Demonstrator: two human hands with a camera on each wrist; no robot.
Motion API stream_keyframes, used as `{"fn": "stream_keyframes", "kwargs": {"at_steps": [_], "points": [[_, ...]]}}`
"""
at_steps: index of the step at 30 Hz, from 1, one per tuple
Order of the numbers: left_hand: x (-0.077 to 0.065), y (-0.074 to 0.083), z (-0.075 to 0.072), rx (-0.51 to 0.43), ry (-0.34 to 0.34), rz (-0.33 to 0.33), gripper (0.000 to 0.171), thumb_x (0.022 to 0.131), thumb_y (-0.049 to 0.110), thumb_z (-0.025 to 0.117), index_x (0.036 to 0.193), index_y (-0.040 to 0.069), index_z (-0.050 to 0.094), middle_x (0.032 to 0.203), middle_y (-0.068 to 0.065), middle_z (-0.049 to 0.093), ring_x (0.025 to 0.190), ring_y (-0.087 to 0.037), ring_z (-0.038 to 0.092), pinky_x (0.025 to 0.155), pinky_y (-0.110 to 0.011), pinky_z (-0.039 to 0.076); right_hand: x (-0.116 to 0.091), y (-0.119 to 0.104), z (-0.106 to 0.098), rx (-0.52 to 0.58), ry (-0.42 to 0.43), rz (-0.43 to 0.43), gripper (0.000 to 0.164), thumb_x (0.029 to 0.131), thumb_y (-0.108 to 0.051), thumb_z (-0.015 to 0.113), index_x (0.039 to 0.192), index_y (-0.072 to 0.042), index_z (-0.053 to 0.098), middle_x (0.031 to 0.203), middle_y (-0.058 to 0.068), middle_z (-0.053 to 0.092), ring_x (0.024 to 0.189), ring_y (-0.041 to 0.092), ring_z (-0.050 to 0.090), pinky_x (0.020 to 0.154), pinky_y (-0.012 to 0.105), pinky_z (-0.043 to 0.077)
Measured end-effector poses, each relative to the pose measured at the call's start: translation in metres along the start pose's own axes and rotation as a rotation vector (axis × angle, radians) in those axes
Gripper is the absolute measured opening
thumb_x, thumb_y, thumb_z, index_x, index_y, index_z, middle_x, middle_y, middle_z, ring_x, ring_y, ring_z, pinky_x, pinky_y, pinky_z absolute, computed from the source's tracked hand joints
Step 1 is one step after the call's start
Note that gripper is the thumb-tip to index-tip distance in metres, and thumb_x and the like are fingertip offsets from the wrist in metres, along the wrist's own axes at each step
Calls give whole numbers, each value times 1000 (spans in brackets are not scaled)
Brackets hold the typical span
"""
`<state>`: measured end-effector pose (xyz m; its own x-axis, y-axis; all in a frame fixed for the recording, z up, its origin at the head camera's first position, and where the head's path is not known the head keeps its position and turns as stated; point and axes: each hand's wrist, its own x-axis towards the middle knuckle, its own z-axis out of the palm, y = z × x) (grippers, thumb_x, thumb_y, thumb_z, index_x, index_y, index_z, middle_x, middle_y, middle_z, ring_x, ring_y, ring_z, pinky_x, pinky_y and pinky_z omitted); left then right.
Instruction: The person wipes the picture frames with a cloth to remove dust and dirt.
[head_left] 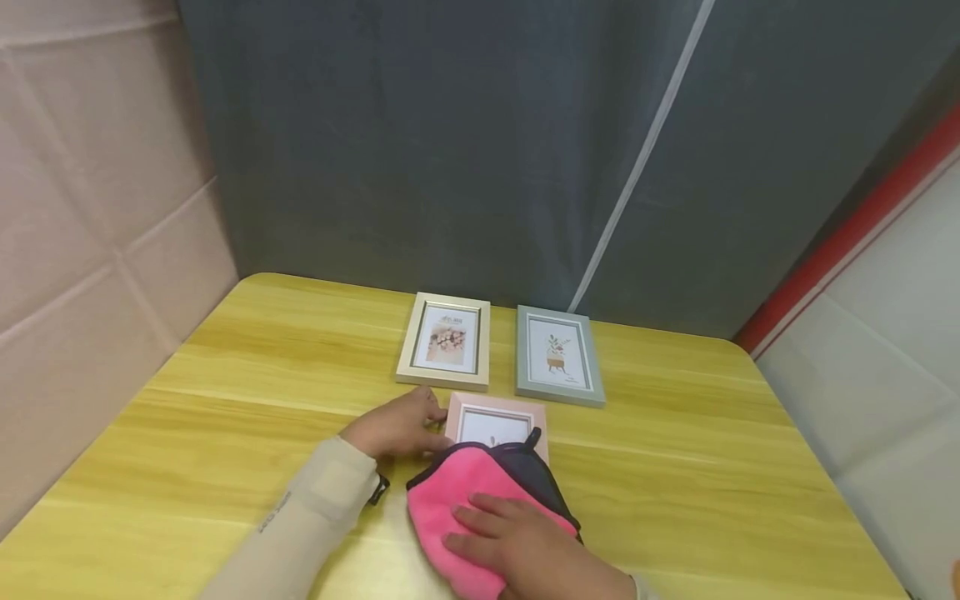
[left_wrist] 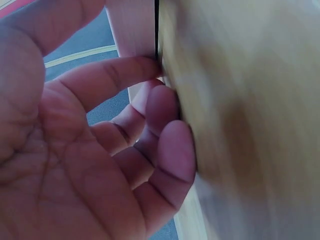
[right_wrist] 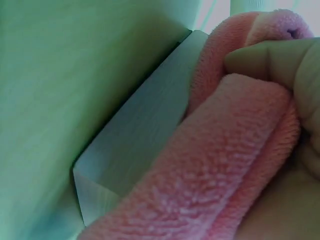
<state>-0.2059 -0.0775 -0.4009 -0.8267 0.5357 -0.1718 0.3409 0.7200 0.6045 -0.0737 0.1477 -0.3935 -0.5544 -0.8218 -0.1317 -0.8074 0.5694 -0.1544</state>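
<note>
A pink picture frame lies face up on the table, its lower part hidden under a pink and dark grey cloth. My left hand holds the frame at its left edge by thumb and index finger. In the left wrist view the other fingers of that hand curl against the tabletop. Over the cloth lies my right hand, fingers spread on top. The right wrist view shows the thumb gripping a fold of the plush pink cloth against the hand, beside the frame's side.
Behind the pink frame lie a gold picture frame on the left and a grey-green picture frame on the right. The wood-grain table ends at a dark grey panel. Pale tiled surfaces flank both sides.
</note>
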Motion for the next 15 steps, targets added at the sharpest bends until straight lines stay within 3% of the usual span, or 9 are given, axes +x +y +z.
{"fn": "stream_keyframes", "kwargs": {"at_steps": [3, 6, 10, 15], "points": [[0, 0, -1, -6, -1, -4, 33, 85, 26, 80, 106, 1, 75, 94, -5, 49, 78, -18, 48, 71, -32, 44, 0, 1, -2, 10, 2, 3, 56, 92, -43, 68, 145, -29, 53, 146, -8, 51, 138, 17, 41, 107, 34, 41], [0, 0, -1, -6, -3, -5, 31, 84, 27, 80, 104, 3, 75, 94, -6, 49, 78, -18, 48, 70, -33, 45, -3, 3, -6, 46, 29, 25, 52, 91, -31, 72, 140, -26, 59, 138, -10, 57, 134, 16, 46, 106, 34, 43], [0, 0, -1, -4, -10, -5, 46, 85, 28, 79, 121, 1, 70, 96, -5, 48, 81, -18, 48, 73, -33, 44, -11, 5, -12, 157, 56, 111, 41, 94, -30, 68, 135, -26, 63, 129, -16, 61, 129, 15, 51, 103, 37, 46], [-2, 0, 0, -10, -7, 3, 49, 85, 25, 79, 125, -2, 67, 97, -4, 48, 82, -18, 47, 75, -33, 45, -23, 8, -22, 282, 17, 233, 38, 93, -35, 69, 131, -33, 65, 122, -22, 63, 126, 14, 52, 102, 41, 47]]}}
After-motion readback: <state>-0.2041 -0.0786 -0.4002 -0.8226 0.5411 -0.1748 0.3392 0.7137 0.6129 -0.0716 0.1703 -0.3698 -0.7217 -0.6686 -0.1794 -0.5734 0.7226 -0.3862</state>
